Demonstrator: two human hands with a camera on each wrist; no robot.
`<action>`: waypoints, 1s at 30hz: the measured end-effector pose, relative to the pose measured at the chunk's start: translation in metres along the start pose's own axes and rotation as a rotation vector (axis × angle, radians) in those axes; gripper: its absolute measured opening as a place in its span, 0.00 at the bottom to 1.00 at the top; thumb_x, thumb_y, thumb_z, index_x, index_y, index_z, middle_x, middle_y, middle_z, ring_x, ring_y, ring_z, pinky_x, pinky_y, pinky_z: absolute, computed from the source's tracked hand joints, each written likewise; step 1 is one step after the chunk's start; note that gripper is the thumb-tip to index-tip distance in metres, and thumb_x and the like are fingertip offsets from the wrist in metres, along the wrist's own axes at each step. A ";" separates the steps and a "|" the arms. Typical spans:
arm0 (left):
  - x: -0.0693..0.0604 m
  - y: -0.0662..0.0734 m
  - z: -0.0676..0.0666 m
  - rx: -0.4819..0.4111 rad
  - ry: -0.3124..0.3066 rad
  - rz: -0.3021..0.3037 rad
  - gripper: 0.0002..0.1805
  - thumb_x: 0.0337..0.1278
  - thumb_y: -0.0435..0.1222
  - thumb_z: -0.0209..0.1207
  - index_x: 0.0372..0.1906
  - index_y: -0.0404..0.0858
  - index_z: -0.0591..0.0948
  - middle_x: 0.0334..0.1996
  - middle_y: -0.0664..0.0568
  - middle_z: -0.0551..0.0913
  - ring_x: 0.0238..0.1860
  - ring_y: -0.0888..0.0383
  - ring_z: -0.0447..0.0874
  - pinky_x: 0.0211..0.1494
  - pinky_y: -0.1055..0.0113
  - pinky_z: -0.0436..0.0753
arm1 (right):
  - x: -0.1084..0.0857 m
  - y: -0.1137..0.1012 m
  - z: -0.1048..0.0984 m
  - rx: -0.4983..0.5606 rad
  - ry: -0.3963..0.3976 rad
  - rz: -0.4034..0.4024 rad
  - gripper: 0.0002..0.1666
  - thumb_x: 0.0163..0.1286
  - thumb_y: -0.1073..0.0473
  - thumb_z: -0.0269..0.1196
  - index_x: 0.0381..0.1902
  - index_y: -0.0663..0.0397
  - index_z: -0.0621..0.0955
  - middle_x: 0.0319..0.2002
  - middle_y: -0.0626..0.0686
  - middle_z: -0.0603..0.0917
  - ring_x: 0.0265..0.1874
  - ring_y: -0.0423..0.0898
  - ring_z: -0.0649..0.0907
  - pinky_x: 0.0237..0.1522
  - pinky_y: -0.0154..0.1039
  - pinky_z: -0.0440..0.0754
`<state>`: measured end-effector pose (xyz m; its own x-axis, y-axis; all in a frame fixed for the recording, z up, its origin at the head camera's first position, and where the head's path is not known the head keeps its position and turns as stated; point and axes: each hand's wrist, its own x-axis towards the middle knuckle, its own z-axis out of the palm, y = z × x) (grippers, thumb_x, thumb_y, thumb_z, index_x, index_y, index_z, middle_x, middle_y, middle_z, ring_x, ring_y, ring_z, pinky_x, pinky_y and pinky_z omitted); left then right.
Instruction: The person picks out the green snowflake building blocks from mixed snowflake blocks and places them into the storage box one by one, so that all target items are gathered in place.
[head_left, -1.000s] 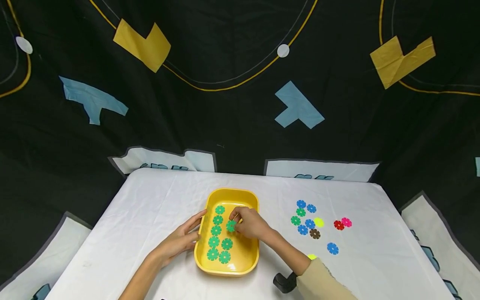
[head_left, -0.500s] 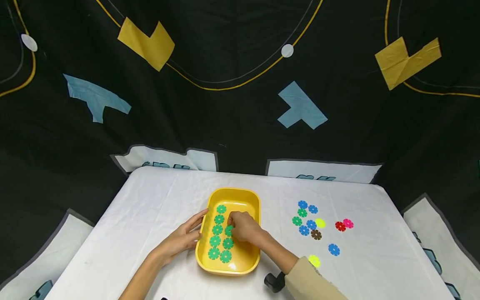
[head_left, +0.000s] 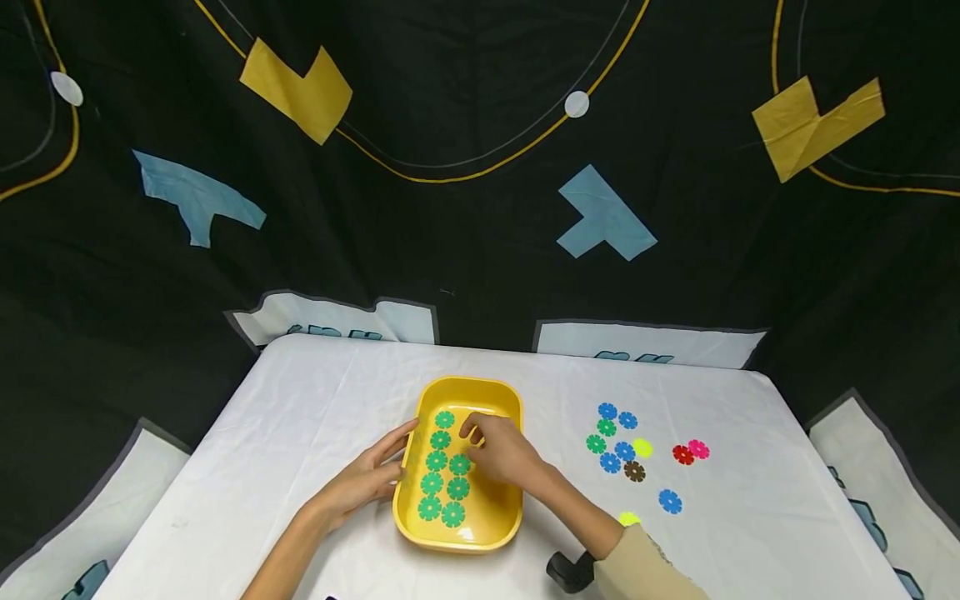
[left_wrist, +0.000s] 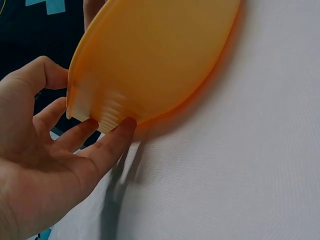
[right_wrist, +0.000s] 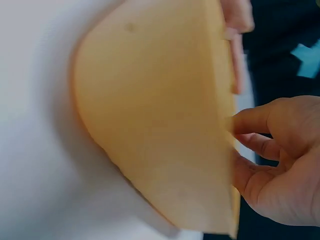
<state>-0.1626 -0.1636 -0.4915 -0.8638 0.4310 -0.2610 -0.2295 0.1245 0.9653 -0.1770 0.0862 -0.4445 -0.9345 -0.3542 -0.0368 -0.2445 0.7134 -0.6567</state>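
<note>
A yellow tray [head_left: 495,533] stands on the white-covered table, holding green notched discs in two columns. The left column has several discs; the right one has three, with a green disc [head_left: 459,464] at its top. My left hand [head_left: 362,482] touches the tray's left side, its fingertips against the outer wall in the left wrist view. Over the tray's right half, my right hand [head_left: 504,450] hovers with bent, parted fingers just above the top disc of the right column. No disc shows between them. In the right wrist view the tray wall hides the fingertips.
To the right of the tray lie loose discs: several blue ones [head_left: 671,501], two green [head_left: 596,444], a brown one [head_left: 634,471], a red one [head_left: 683,455], a pink one [head_left: 698,449] and yellow ones [head_left: 642,448]. A black object [head_left: 570,572] is at the right wrist.
My right hand has set a green disc at the top of the right column, let go of it and drawn slightly back to the right. The left hand stays at the tray.
</note>
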 end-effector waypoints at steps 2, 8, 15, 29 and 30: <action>0.000 -0.001 0.000 0.002 -0.002 0.005 0.41 0.61 0.31 0.54 0.79 0.52 0.57 0.78 0.39 0.48 0.70 0.40 0.64 0.59 0.52 0.78 | -0.006 0.002 -0.013 0.033 0.023 -0.013 0.08 0.65 0.68 0.66 0.42 0.57 0.83 0.36 0.50 0.82 0.33 0.45 0.79 0.32 0.34 0.80; -0.001 -0.001 0.000 0.006 -0.006 0.014 0.42 0.61 0.31 0.54 0.79 0.53 0.57 0.78 0.42 0.49 0.70 0.41 0.63 0.61 0.51 0.76 | -0.023 0.023 -0.055 0.112 0.137 0.039 0.09 0.64 0.69 0.67 0.41 0.54 0.83 0.35 0.47 0.82 0.34 0.45 0.81 0.37 0.36 0.84; -0.002 -0.001 0.000 0.006 -0.008 0.005 0.42 0.60 0.31 0.54 0.79 0.53 0.57 0.78 0.42 0.49 0.70 0.42 0.64 0.60 0.51 0.77 | -0.045 0.091 -0.087 0.115 0.226 0.117 0.09 0.65 0.67 0.67 0.44 0.56 0.83 0.37 0.49 0.84 0.37 0.48 0.83 0.39 0.41 0.84; -0.001 -0.001 0.000 -0.002 -0.004 -0.009 0.42 0.60 0.31 0.56 0.79 0.54 0.58 0.78 0.43 0.50 0.70 0.42 0.65 0.60 0.52 0.77 | -0.060 0.174 -0.080 0.094 0.175 0.207 0.17 0.62 0.68 0.68 0.50 0.62 0.83 0.39 0.54 0.80 0.37 0.50 0.79 0.33 0.40 0.79; -0.001 -0.001 0.000 0.000 -0.001 -0.008 0.42 0.59 0.31 0.56 0.79 0.55 0.58 0.78 0.43 0.50 0.70 0.42 0.65 0.60 0.52 0.77 | -0.060 0.174 -0.079 0.086 0.173 0.205 0.17 0.61 0.68 0.69 0.50 0.62 0.83 0.39 0.53 0.80 0.38 0.50 0.79 0.33 0.40 0.79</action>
<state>-0.1615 -0.1642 -0.4923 -0.8612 0.4311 -0.2690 -0.2366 0.1284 0.9631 -0.1843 0.2793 -0.4970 -0.9942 -0.0942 -0.0514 -0.0299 0.7031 -0.7105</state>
